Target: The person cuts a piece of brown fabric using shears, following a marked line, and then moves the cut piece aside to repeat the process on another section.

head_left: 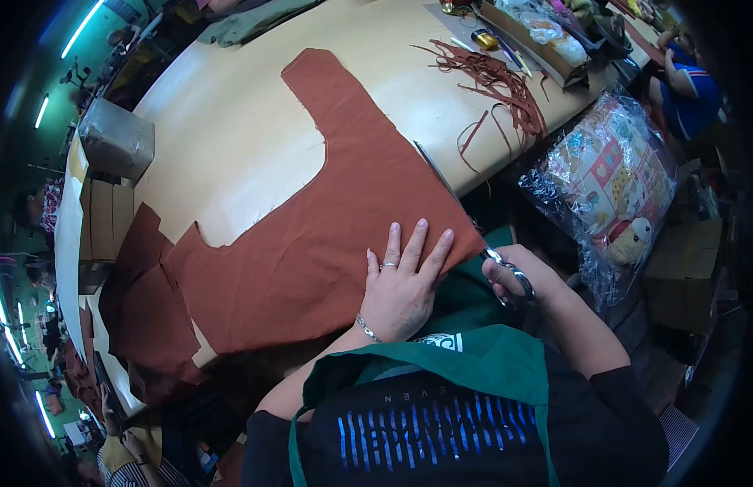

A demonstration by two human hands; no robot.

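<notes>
A large rust-brown cloth piece (311,211) lies on the pale table (214,146), its near edge reaching my body. My left hand (402,284) rests flat on the cloth near its right corner, fingers spread, with a ring and a bracelet on. Metal scissors (506,273) are in my right hand (527,276), fingers wrapped round the handles. One long blade shows along the cloth's right edge, pointing up and away from me; the cloth corner hides part of the scissors.
Thin brown cloth strips (506,85) lie at the back right, near a tray of tools (539,40). Right of the table sits a plastic-wrapped patterned bundle (612,178). More brown pieces (145,316) lie at left. Other people (689,89) sit at the right and lower left.
</notes>
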